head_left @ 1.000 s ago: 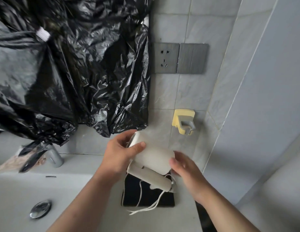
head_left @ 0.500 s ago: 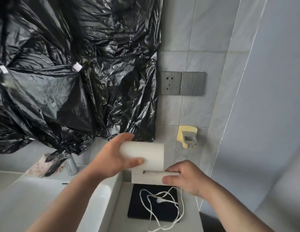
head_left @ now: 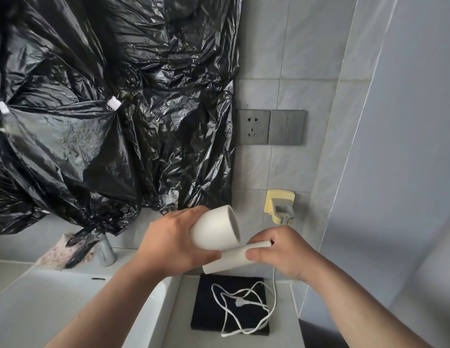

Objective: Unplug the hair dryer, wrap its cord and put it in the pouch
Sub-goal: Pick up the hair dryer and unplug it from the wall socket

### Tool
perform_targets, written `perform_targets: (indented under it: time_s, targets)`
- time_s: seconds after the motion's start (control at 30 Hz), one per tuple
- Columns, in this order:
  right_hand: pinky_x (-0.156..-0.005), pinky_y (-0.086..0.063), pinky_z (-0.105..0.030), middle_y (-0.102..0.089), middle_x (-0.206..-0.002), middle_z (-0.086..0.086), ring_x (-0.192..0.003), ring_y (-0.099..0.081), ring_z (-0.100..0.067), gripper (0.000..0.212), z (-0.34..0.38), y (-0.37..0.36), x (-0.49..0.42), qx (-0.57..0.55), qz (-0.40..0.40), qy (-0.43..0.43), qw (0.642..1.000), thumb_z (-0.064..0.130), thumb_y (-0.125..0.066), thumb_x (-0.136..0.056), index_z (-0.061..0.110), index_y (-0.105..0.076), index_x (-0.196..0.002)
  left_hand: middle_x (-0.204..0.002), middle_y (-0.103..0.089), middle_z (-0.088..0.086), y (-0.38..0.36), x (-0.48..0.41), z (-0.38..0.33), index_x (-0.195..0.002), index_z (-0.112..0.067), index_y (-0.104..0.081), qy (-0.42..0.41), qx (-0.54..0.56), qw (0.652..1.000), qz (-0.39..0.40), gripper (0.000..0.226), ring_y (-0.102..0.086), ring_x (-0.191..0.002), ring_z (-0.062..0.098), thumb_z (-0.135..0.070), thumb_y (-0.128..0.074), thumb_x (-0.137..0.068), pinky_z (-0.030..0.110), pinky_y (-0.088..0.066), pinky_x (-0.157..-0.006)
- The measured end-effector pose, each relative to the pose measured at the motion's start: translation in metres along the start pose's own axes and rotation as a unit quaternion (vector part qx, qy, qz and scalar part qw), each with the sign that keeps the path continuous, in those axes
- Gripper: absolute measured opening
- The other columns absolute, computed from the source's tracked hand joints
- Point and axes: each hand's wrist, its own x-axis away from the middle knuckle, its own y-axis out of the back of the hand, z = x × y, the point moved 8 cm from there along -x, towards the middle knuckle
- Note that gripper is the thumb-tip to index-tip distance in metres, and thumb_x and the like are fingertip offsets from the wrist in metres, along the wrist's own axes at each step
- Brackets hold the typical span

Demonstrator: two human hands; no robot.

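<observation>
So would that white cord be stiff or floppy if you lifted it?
Probably floppy: the cord lies in loose, tangled loops on the black pouch. Likely light, since it hangs slack from the hair dryer.

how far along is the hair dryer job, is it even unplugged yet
Done: unplugged, since the wall socket is empty and the plug lies on the black pouch. In hand: the left hand grips the hair dryer by its body and the right hand grips its handle. Left: the cord lies loose over the pouch, unwrapped, and the dryer is not in the pouch.
</observation>
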Motion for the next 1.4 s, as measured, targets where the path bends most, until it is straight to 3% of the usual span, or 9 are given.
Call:
perform_targets:
  time_s: [0.17,0.33,0.43,0.57,0.73,0.87,1.13,1.27,1.4]
  targets:
    - [-0.078,-0.048,-0.017,-0.075,-0.092,0.011,-0.088,-0.067,0.002,0.016,0.001,0.009,0.001,-0.038,-0.029,-0.015,0.999,0.028,-0.082,-0.073,0.027,-0.075,-0.088,-0.100,-0.070,-0.017,0.005,0.003,-0.001,-0.119,-0.035,-0.063,-0.004,0.017,0.998,-0.064,0.081,-0.066,-0.095,0.015,-0.071,-0.068,-0.046,0.031,-0.053,-0.079]
    - [-0.087,-0.048,-0.021,-0.074,-0.098,0.011,-0.098,-0.064,-0.002,0.017,-0.009,0.012,0.005,-0.073,-0.048,-0.035,0.996,0.033,-0.082,-0.072,0.030,-0.076,-0.087,-0.090,-0.064,-0.024,0.000,0.009,0.008,-0.114,-0.038,-0.063,0.044,0.062,0.996,-0.055,0.075,-0.062,-0.087,0.009,-0.070,-0.071,-0.046,0.032,-0.052,-0.076]
    - [-0.068,-0.051,-0.023,-0.075,-0.088,0.009,-0.082,-0.066,-0.008,0.009,-0.015,0.010,0.010,-0.179,-0.064,-0.041,0.981,0.028,-0.080,-0.075,0.027,-0.078,-0.084,-0.082,-0.071,-0.010,0.001,0.006,0.036,-0.098,-0.035,-0.065,0.134,0.216,0.963,-0.086,0.057,-0.068,-0.079,0.018,-0.064,-0.076,-0.050,0.046,-0.058,-0.068]
    - [-0.060,-0.047,-0.017,-0.076,-0.082,0.013,-0.062,-0.063,-0.001,0.005,-0.017,0.009,0.012,-0.195,-0.082,-0.039,0.977,0.024,-0.075,-0.081,0.026,-0.078,-0.084,-0.081,-0.072,-0.007,-0.002,0.007,0.040,-0.095,-0.035,-0.067,0.155,0.265,0.947,-0.096,0.056,-0.069,-0.076,0.017,-0.064,-0.079,-0.049,0.049,-0.059,-0.066]
    - [-0.064,-0.044,-0.024,-0.074,-0.076,0.009,-0.062,-0.058,-0.012,0.009,-0.018,0.014,0.010,-0.234,-0.092,-0.047,0.967,0.027,-0.077,-0.078,0.021,-0.080,-0.085,-0.082,-0.071,-0.017,-0.006,0.012,0.036,-0.092,-0.037,-0.070,0.187,0.320,0.922,-0.114,0.049,-0.068,-0.073,0.010,-0.059,-0.078,-0.048,0.035,-0.058,-0.061]
    - [-0.073,-0.043,-0.036,-0.068,-0.081,-0.015,-0.066,-0.056,-0.020,0.014,-0.016,0.001,0.008,-0.344,-0.094,-0.064,0.932,0.025,-0.076,-0.077,0.012,-0.079,-0.083,-0.068,-0.070,-0.004,-0.004,0.010,0.045,-0.084,-0.021,-0.073,0.259,0.429,0.849,-0.169,0.046,-0.065,-0.061,0.016,-0.050,-0.081,-0.049,0.036,-0.057,-0.050]
    - [-0.081,-0.055,-0.034,-0.068,-0.096,-0.008,-0.089,-0.062,-0.018,0.010,-0.011,0.010,0.005,-0.325,-0.081,-0.051,0.941,0.017,-0.068,-0.087,0.013,-0.076,-0.091,-0.072,-0.065,0.002,-0.016,0.019,0.053,-0.085,-0.011,-0.069,0.313,0.475,0.805,-0.170,0.022,-0.059,-0.062,0.018,-0.025,-0.084,-0.075,0.027,-0.050,-0.042]
    - [-0.087,-0.052,-0.040,-0.060,-0.087,-0.007,-0.082,-0.058,-0.017,0.008,-0.002,0.018,0.005,-0.291,-0.096,-0.025,0.952,0.013,-0.067,-0.088,0.018,-0.074,-0.090,-0.085,-0.067,0.010,-0.030,0.029,0.065,-0.096,-0.006,-0.068,0.352,0.508,0.768,-0.166,0.034,-0.061,-0.068,0.023,-0.032,-0.081,-0.078,0.028,-0.051,-0.045]
    - [-0.077,-0.047,-0.034,-0.061,-0.076,-0.004,-0.072,-0.056,-0.016,0.016,0.019,0.030,0.004,-0.221,-0.138,0.025,0.965,0.039,-0.072,-0.074,0.028,-0.077,-0.084,-0.101,-0.071,0.012,-0.041,0.036,0.066,-0.112,-0.010,-0.063,0.358,0.510,0.776,-0.098,0.048,-0.068,-0.082,0.026,-0.041,-0.078,-0.078,0.033,-0.055,-0.056]
